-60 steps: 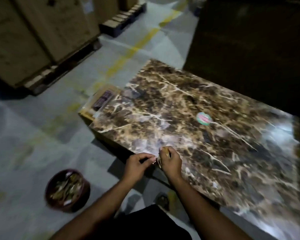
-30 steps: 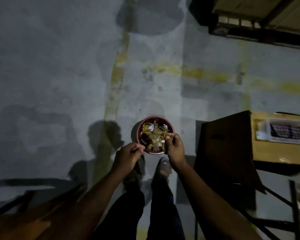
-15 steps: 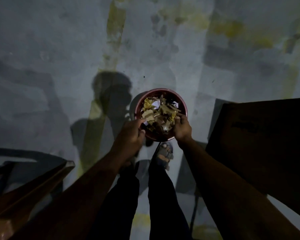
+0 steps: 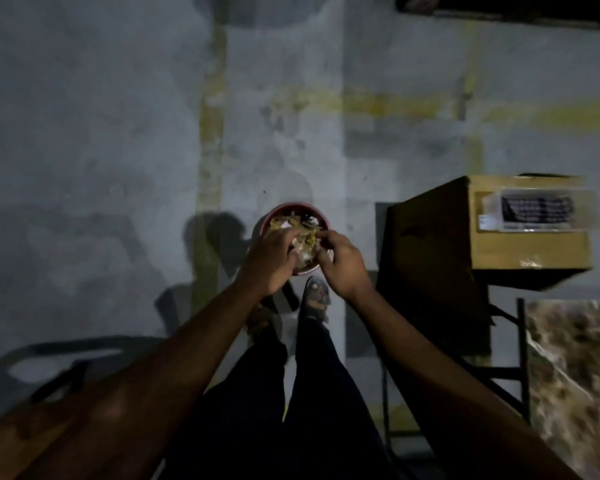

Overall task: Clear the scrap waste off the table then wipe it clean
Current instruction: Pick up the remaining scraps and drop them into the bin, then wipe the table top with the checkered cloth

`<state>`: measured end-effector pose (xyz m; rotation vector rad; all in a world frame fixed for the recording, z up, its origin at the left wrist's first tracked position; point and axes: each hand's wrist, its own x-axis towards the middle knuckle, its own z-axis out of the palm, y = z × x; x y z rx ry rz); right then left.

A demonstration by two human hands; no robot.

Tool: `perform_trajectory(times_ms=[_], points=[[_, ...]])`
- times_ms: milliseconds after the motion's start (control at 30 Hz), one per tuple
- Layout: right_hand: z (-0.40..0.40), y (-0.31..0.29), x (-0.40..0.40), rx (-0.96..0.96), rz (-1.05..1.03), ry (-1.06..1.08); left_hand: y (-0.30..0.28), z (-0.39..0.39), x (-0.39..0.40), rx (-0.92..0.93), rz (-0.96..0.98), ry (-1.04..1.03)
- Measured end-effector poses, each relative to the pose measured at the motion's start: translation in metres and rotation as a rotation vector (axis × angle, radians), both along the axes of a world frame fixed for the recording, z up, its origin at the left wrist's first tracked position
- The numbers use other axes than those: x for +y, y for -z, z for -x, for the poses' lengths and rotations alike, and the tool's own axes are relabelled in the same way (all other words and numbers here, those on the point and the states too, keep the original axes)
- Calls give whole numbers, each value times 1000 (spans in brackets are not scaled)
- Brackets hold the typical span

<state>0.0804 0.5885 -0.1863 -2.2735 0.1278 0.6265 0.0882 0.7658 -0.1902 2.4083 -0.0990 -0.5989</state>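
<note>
— Where's the scrap?

— In the red bowl [image 4: 293, 216] on the floor, just past my sandal [image 4: 315, 299]. Scraps [image 4: 303, 242] lie between my hands.

— Holding any?

— My left hand [image 4: 271, 261] and right hand [image 4: 340, 263] curl over the bowl; whether they pinch anything, I can't tell.

— Handling?

— Light, flimsy bits, I'd judge; pinch them loosely by the edges

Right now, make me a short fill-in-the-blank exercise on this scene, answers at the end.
1. The red bowl stands on the ____.
2. The bowl is filled with ____.
3. Both hands, left hand and right hand, are held over the ____.
4. The cardboard box bears a ____ on its top.

Answers: floor; scraps; bowl; label
</note>
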Motion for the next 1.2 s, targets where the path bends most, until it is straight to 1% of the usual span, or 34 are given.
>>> perform_trajectory(times_ms=[67, 167, 233, 333, 433, 500, 667, 800, 900, 1000, 1100, 1200], points=[[21, -49, -11, -74, 130, -76, -46, 8, -9, -130, -50, 122], [53, -107, -26, -193, 339, -73, -100, 17, -21, -281, -73, 309], [81, -137, -39, -242, 451, -6, -132, 25, -39, -348, -102, 428], [119, -161, -61, -240, 560, 124, -159, 34, -70, -379, -168, 589], [162, -177, -88, -203, 593, 296, -176, 46, -108, -487, -148, 736], [187, -185, -107, -170, 590, 418, -184, 54, -138, -507, -141, 842], [253, -180, -173, -101, 535, 740, -182, 81, -246, -567, -156, 1114], [315, -167, -235, -6, 478, 949, -166, 112, -336, -518, -197, 1261], [357, -160, -286, 54, 445, 1076, -149, 142, -397, -530, -154, 1380], [382, -158, -322, 96, 489, 1116, -144, 163, -445, -569, -163, 1483], [388, -159, -351, 101, 498, 1130, -147, 174, -484, -572, -138, 1495], [369, -160, -374, 109, 490, 1092, -146, 166, -508, -584, -89, 1493]])
